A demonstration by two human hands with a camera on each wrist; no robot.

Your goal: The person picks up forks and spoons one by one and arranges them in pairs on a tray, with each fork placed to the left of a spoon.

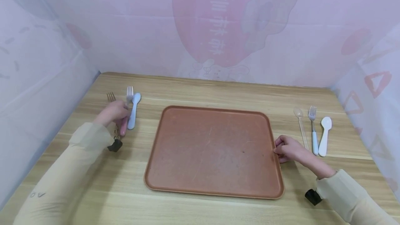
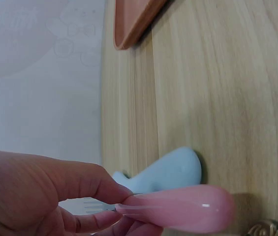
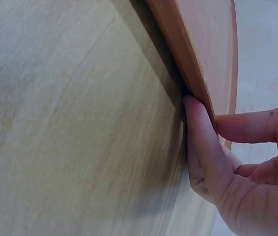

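Pink-handled metal fork [image 1: 125,122] pinched at the neck by left hand [image 1: 113,113], thumb and fingers curled round it; lying on light wooden table [image 1: 200,211], left of tray. In left wrist view, glossy pink handle [image 2: 178,212] low over the wood, tines poking out between fingers. Just beside it, pale blue plastic spoon [image 1: 133,111], touching or nearly touching the handle in wrist view [image 2: 166,172]. Gold-coloured ornate fork [image 1: 111,101] on the other side, mostly hidden under the hand.

Right hand [image 1: 289,148] gripping right rim of reddish-brown rectangular plastic tray [image 1: 215,148]: thumb on top of the rim, fingers tucked under the edge per right wrist view [image 3: 227,157]. Tray flat on table centre, nothing on it.

Right of tray, well apart from left group: clear plastic spoon [image 1: 301,124], white-handled metal fork [image 1: 313,129], white plastic spoon [image 1: 325,134], lying side by side. Pale printed screens [image 1: 218,27] around table. Both arms in beige sleeves.
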